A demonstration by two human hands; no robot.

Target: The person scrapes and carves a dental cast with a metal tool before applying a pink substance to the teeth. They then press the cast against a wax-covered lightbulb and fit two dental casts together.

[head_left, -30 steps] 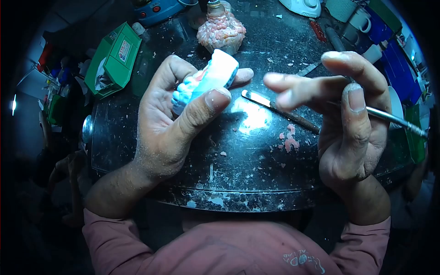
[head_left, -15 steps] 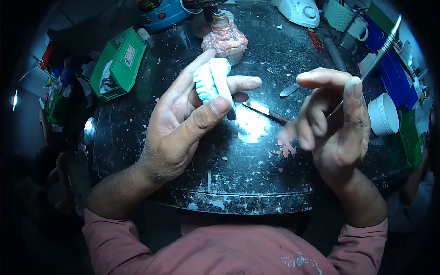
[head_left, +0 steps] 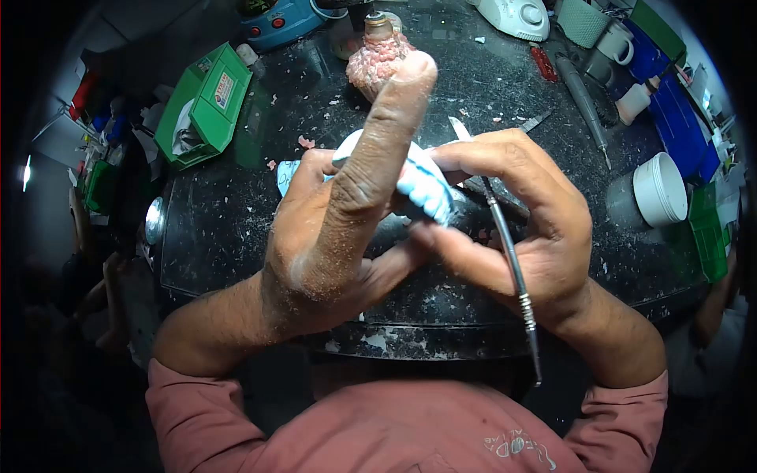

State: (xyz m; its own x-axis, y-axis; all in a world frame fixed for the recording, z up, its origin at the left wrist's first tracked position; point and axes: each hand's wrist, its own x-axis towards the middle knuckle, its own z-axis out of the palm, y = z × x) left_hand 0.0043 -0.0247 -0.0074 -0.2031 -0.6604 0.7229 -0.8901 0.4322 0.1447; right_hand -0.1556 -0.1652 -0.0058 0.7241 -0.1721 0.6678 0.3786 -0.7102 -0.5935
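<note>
From the head view, both hands meet over the middle of the dark counter (head_left: 236, 205): the left hand (head_left: 331, 236) cradles the pale blue-white dental cast (head_left: 422, 185), thumb sticking straight up, while the right hand (head_left: 520, 229) pinches the cast's right end and grips a thin metal carving tool (head_left: 505, 244), blade pointing far, handle trailing near. Risk, I'd say: that blade sits just beside the fingers, so a slip could nick skin or gouge the cast. A loose grip could drop it onto the wax-crusted burner (head_left: 377, 59) side or the white tub (head_left: 661, 189) at right.
</note>
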